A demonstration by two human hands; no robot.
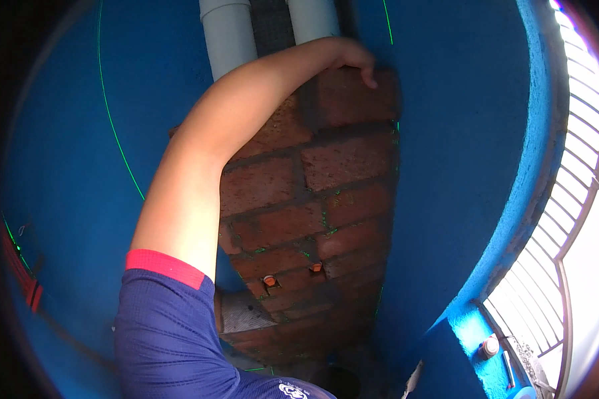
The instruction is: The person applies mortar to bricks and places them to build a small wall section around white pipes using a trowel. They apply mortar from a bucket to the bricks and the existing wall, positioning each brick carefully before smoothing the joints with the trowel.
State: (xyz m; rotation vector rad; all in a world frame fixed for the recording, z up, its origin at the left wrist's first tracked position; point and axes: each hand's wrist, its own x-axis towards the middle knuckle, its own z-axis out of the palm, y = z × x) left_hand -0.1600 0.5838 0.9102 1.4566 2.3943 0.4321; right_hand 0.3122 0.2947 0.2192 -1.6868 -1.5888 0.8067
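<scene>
My left arm rises from the lower left, bent at the elbow, in a navy sleeve with a red cuff. At its end my left hand (354,54) lies over the upper edge of a reddish brick (356,100), with a digit hooked down against the brick's face. Its remaining fingers are mostly hidden. That brick sits at the top right of a narrow brick wall (346,163) with grey mortar joints. Nowhere in view is my right hand.
Two pale pipes (229,33) run upward behind the bricks. Blue walls (452,166) flank them, crossed by thin green lines. Two small orange pipe ends (269,280) poke from lower courses. A white barred grille (539,272) curves along the bright right side.
</scene>
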